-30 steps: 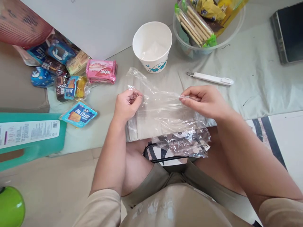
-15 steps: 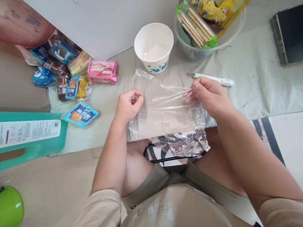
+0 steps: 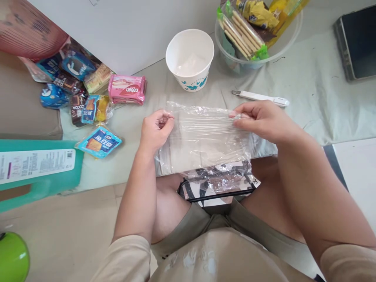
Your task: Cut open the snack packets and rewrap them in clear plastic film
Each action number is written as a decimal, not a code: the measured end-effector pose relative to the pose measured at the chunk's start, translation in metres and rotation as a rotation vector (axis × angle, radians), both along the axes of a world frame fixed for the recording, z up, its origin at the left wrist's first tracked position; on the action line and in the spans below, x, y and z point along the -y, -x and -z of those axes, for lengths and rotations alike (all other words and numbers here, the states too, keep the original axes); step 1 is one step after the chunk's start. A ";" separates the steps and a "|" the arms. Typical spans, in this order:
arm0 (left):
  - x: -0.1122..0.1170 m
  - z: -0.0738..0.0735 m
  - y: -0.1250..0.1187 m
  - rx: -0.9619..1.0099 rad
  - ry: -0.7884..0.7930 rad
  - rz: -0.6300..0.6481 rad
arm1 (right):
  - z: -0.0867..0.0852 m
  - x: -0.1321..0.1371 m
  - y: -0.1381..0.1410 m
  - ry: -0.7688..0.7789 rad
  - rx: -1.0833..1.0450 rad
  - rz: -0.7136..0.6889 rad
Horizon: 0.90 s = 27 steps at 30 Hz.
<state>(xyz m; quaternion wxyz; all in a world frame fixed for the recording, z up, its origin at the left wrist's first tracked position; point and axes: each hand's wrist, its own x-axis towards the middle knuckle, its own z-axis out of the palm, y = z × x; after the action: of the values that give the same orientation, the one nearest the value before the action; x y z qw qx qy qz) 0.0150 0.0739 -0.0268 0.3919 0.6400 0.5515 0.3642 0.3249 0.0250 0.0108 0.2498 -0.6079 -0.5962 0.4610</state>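
Note:
A clear plastic bag (image 3: 205,135) is stretched between my two hands, its lower part hanging past the edge of the cloth over my lap. My left hand (image 3: 157,129) is closed, pinching the bag's upper left side. At the upper right, my right hand (image 3: 261,119) pinches the same film between thumb and fingers. Beyond the bag stands a white paper cup (image 3: 190,55) with a teal leaf pattern; something whitish and translucent lies inside. A white utility knife (image 3: 261,98) lies just behind my right hand.
Several wrapped snacks lie at the left, among them a pink wafer pack (image 3: 127,89) and a blue packet (image 3: 100,141). A clear plastic bowl (image 3: 295,41) of snacks is at the back right. A dark phone-like device (image 3: 358,45) lies far right, a teal container (image 3: 41,188) near left.
The bag's upper edge has been drawn straighter and lower between my hands. My right hand has shifted slightly down, its grip turned; my left hand has moved slightly left.

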 end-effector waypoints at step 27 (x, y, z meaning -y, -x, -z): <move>-0.002 -0.002 0.022 -0.161 -0.323 0.147 | 0.003 -0.003 -0.007 -0.143 0.107 0.112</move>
<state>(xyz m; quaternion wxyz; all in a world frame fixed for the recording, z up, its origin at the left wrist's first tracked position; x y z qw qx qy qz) -0.0071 0.0755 -0.0244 0.2642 0.7603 0.4672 0.3658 0.3315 0.0275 0.0081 0.2857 -0.6449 -0.6051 0.3693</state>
